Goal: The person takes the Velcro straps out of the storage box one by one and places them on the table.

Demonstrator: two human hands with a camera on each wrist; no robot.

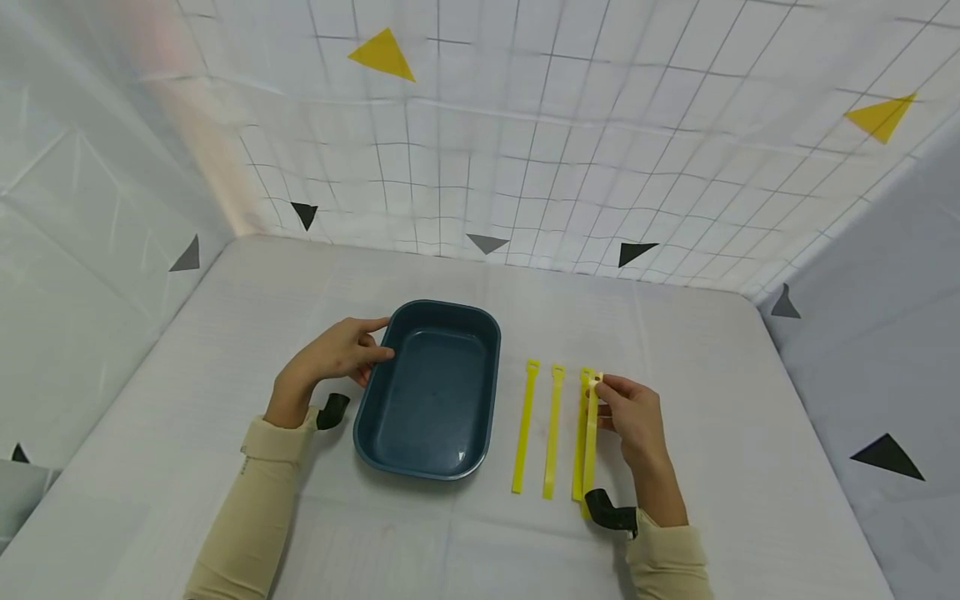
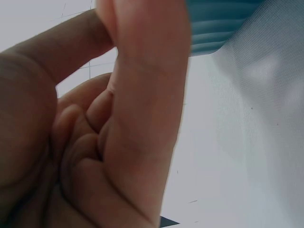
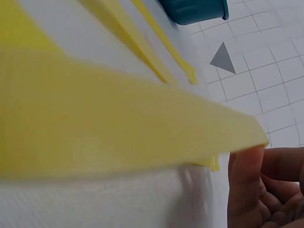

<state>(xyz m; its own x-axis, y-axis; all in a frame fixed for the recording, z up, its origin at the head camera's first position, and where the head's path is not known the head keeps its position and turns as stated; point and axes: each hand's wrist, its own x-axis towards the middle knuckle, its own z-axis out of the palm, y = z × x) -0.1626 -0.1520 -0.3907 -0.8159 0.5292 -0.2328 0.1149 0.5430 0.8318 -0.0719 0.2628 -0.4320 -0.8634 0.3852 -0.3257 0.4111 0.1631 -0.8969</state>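
A dark blue-green rectangular plastic basin (image 1: 431, 400) stands on the white-covered table. My left hand (image 1: 341, 354) holds its left rim, thumb over the edge and index finger stretched along the far side. In the left wrist view, ribbed basin wall (image 2: 218, 23) shows behind the fingers. My right hand (image 1: 633, 412) pinches the far end of a flat yellow strip (image 1: 590, 450), lifted above the table. That held strip crosses the right wrist view at close range. Beneath it lies another yellow strip (image 1: 580, 442), with a slotted head.
Two more yellow strips, one nearest the basin (image 1: 524, 429) and one beside it (image 1: 553, 433), lie roughly parallel between basin and right hand. A white gridded sheet (image 1: 487, 183) with coloured triangles rises behind the table. Pale sheets (image 1: 885, 333) hang at both sides.
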